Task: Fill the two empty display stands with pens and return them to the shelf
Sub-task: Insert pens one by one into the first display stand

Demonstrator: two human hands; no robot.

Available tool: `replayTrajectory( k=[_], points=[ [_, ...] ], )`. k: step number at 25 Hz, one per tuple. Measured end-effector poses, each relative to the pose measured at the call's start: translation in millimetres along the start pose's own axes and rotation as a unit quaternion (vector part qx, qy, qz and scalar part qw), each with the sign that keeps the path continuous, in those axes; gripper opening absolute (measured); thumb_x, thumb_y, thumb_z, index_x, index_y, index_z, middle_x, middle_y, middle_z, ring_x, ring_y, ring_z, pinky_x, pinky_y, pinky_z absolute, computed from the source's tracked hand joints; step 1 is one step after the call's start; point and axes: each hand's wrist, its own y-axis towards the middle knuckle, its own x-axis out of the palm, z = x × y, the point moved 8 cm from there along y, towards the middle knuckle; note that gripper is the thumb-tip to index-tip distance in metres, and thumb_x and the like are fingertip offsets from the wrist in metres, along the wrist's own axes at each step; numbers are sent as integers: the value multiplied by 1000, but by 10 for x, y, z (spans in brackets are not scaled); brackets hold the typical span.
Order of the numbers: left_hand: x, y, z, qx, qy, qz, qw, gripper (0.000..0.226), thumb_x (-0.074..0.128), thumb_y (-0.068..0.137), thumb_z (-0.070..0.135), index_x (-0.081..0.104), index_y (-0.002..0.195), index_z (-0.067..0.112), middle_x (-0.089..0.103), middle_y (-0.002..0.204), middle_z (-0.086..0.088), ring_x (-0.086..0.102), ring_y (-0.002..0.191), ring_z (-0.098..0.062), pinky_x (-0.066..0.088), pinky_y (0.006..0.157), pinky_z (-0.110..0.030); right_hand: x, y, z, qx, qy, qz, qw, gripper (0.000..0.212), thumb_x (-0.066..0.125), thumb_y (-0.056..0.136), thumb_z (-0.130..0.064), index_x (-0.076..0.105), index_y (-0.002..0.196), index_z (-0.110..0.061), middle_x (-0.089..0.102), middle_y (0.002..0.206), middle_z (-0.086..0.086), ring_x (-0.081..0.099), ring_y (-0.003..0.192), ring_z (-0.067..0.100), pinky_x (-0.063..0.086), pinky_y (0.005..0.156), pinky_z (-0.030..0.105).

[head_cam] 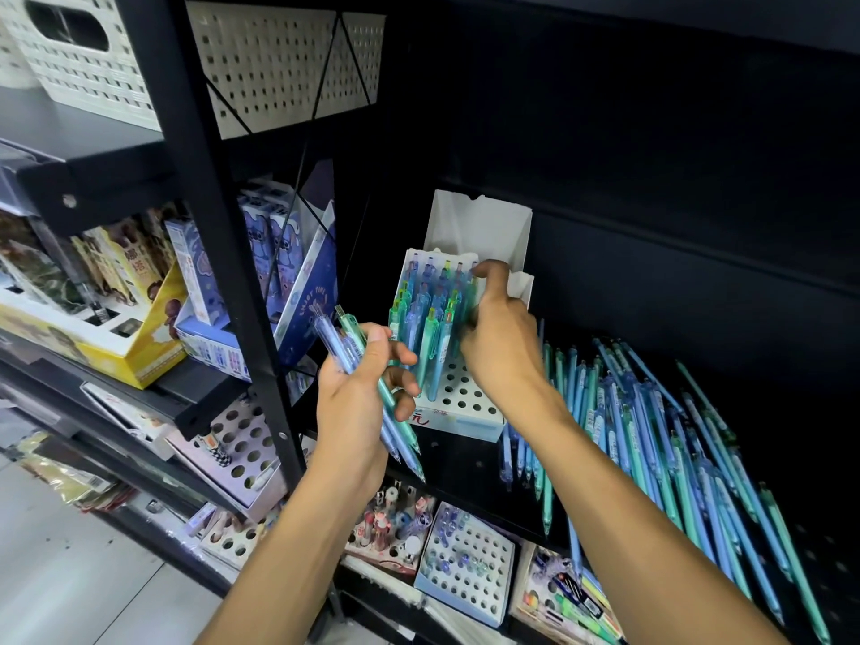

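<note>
A white display stand (458, 398) with a grid of holes sits on the black shelf (465, 463). Its back rows hold several blue and green pens (430, 309); the front holes are empty. My left hand (360, 393) grips a bundle of blue and green pens (400, 439) just left of the stand. My right hand (500, 337) reaches over the stand's right side, fingers curled among the standing pens; whether it pinches one is hidden. A pile of loose pens (651, 439) lies on the shelf to the right.
A black shelf upright (232, 253) stands left of the stand. Boxed stationery (260, 290) fills the left shelves. Below sit other pen stands, one white with holes (467, 565). White perforated baskets (279, 62) rest on top. The shelf's back panel is dark.
</note>
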Motion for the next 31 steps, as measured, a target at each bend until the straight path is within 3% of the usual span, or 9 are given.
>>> replayTrajectory(
  k=[4, 6, 8, 10, 14, 17, 21, 26, 31],
  points=[
    [60, -16, 21, 17, 25, -5, 1000, 12, 55, 100, 27, 54, 99, 14, 59, 70, -1, 45, 52, -13, 31, 42, -21, -204, -159, -22, 15, 23, 17, 999, 49, 62, 90, -7, 39, 132, -18, 65, 90, -2, 65, 75, 22, 55, 72, 36],
    [86, -35, 19, 20, 35, 3, 999, 18, 55, 98, 34, 56, 97, 16, 58, 66, 2, 46, 52, -11, 33, 44, -21, -403, -428, -127, -18, 109, 59, 992, 21, 65, 93, -18, 56, 112, -19, 64, 82, -12, 61, 66, 7, 49, 64, 27],
    [118, -55, -18, 9, 16, 10, 1000, 23, 54, 96, 38, 62, 100, 16, 60, 68, 4, 54, 59, -11, 46, 53, -27, -377, -692, -283, -44, 202, -22, 978, 5, 68, 91, -27, 66, 91, -22, 65, 77, -14, 58, 62, 0, 43, 60, 16],
    [168, -69, -88, -9, -27, 10, 1000, 23, 53, 98, 33, 66, 107, 16, 62, 74, 3, 62, 69, -13, 57, 66, -31, -244, -872, -351, -53, 182, -109, 976, 6, 71, 89, -29, 67, 92, -27, 66, 85, -17, 57, 66, -3, 41, 62, 11],
    [335, -145, -140, -11, -74, -34, 997, 21, 43, 103, 15, 61, 113, 13, 69, 89, -2, 66, 83, -16, 57, 70, -28, -238, -940, -287, -44, 119, -86, 988, 25, 65, 94, -21, 54, 114, -31, 68, 97, -11, 65, 77, 5, 55, 73, 25],
    [420, -210, -141, -11, -83, -63, 994, 26, 39, 103, 9, 61, 117, 12, 73, 101, -6, 69, 96, -19, 57, 76, -28, -226, -933, -170, -23, 146, -81, 986, 29, 63, 95, -16, 46, 109, -34, 69, 87, -8, 66, 72, 7, 56, 67, 29],
    [470, -219, -53, 15, -68, -88, 994, 29, 38, 103, 10, 57, 125, 11, 73, 116, -7, 66, 109, -18, 54, 90, -30, -166, -879, -80, -2, 232, -120, 965, 22, 63, 95, -18, 48, 100, -33, 68, 88, -11, 62, 73, -1, 44, 64, 11],
    [501, -189, -22, 20, -9, -116, 993, 33, 38, 104, 8, 55, 131, 13, 72, 121, -3, 64, 118, -18, 54, 95, -30, -100, -847, 10, 9, 320, -180, 930, 31, 65, 95, -16, 52, 117, -34, 67, 84, 2, 51, 62, 2, 44, 64, 20],
    [508, -158, -25, 20, 53, -147, 987, 35, 39, 104, 8, 53, 134, 15, 72, 120, -5, 65, 117, -18, 54, 97, -34, -211, -808, 4, -61, 201, -208, 955, 17, 58, 99, -21, 64, 111, -31, 63, 84, -8, 55, 58, 4, 50, 57, 29]
  ],
)
